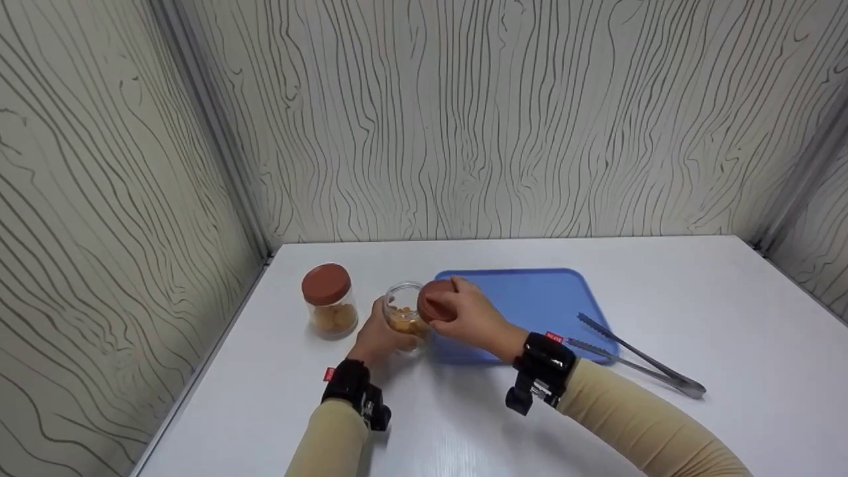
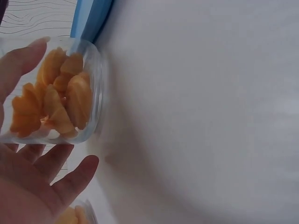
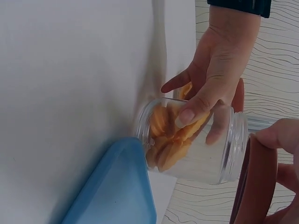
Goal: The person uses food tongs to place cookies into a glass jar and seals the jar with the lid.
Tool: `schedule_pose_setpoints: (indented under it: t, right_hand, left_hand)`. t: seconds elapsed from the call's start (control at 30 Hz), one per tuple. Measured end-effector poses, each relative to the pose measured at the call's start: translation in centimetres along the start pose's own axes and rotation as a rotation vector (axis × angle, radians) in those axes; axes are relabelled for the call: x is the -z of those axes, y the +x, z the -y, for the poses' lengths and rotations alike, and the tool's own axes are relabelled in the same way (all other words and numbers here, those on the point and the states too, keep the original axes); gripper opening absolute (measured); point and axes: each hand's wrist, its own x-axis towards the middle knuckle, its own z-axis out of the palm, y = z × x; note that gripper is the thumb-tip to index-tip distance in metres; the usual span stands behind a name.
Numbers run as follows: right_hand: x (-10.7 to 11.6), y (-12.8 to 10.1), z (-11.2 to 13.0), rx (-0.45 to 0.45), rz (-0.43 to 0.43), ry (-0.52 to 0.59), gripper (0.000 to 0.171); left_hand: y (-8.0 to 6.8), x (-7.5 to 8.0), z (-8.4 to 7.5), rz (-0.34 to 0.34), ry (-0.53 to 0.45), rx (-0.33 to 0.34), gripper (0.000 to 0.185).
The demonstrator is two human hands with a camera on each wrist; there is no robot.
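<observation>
My left hand point(image 1: 385, 336) grips a clear jar point(image 1: 403, 295) around its side, thumb on one face and fingers on the other. Orange-yellow, ridged snack pieces point(image 2: 65, 93) lie in the lower part of this jar, and its threaded mouth point(image 3: 236, 144) is uncovered. Beside the mouth, my right hand point(image 1: 474, 315) holds a reddish-brown lid point(image 1: 435, 301) by its edge. In the right wrist view the lid is tilted, close to the jar's rim. A second jar point(image 1: 334, 318) with a matching lid point(image 1: 326, 283) stands left of my left hand, with similar pieces inside.
A blue tray point(image 1: 536, 298) lies on the white table point(image 1: 695, 298), right of and behind the jar. Metal tongs point(image 1: 652, 364) rest with their toothed ends over the tray's right edge. Wood-patterned panels point(image 1: 497, 119) border the table at the back and sides.
</observation>
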Motion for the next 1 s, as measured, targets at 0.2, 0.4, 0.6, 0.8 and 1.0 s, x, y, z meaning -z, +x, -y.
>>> schedule_pose_setpoints:
  t: [0.2,0.4,0.6,0.8,1.0]
  right_hand:
    - [-0.7,1.0,0.6,-0.002,0.041,0.013,0.044]
    - [-1.3,2.3,1.2,0.017,0.075,0.012,0.048]
    - [-2.0,3.3,1.6,0.047,0.071,0.013,0.046]
    - [-2.9,4.3,1.8,0.115,0.059,-0.021,0.036]
    - [-3.2,4.9,2.0,0.064,0.12,-0.076,0.03]
  left_hand:
    - [0.1,0.1,0.3,0.014,-0.008,-0.019,0.107]
    - [0.4,0.3,0.5,0.027,-0.022,-0.055,0.107]
    - [0.7,0.1,0.9,0.027,-0.009,-0.134,0.106]
    - [1.0,-0.2,1.0,0.068,-0.004,-0.28,0.099]
    - [1.2,-0.4,0.8,0.097,-0.022,-0.335,0.102]
